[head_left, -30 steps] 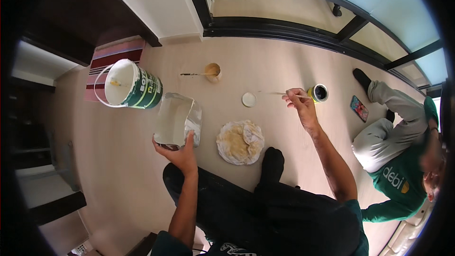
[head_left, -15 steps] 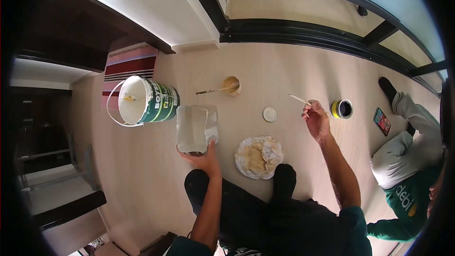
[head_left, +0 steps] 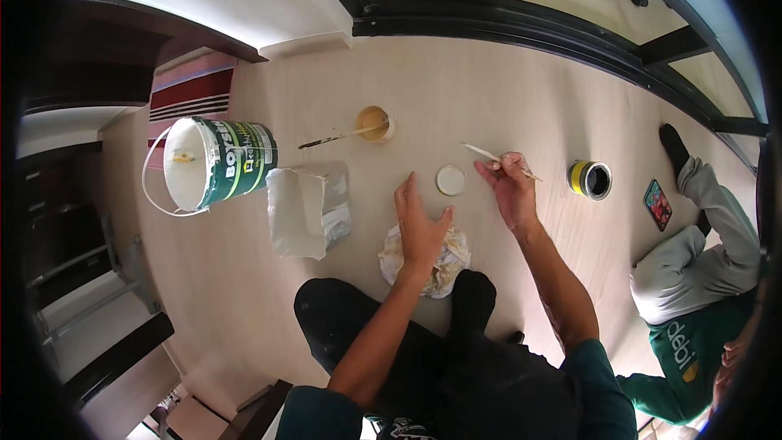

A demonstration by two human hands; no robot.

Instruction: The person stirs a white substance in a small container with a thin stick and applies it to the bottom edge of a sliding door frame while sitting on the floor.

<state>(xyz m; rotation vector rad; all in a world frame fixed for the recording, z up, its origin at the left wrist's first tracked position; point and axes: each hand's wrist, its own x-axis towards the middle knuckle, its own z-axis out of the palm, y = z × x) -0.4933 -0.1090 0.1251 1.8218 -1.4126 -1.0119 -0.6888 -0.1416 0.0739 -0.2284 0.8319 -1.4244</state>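
Note:
My right hand (head_left: 516,195) grips a thin white stick (head_left: 486,152), perhaps a slim brush, between thumb and fingers; its tapered end points left. My left hand (head_left: 420,232) is empty, its fingers apart, above a crumpled, stained white rag (head_left: 458,257). Just beyond that hand lies a round white lid (head_left: 450,180) on the floor. A white plastic tub (head_left: 296,216) with some clear wrapping stands to the left. Farther off, a small cup (head_left: 386,129) of tan paint has a dark-tipped brush (head_left: 330,142) across it.
A large green and white paint bucket (head_left: 213,165) lies tilted at the left, by a striped mat (head_left: 192,98). At right stand an open can with a yellow band (head_left: 577,178) and a phone (head_left: 657,204), beside a seated person (head_left: 684,277). A black-framed glass door (head_left: 505,19) bounds the far side.
My left hand has let go of the white tub and moved right, over the rag. My right hand, still with the stick, has shifted left. The view has shifted slightly too.

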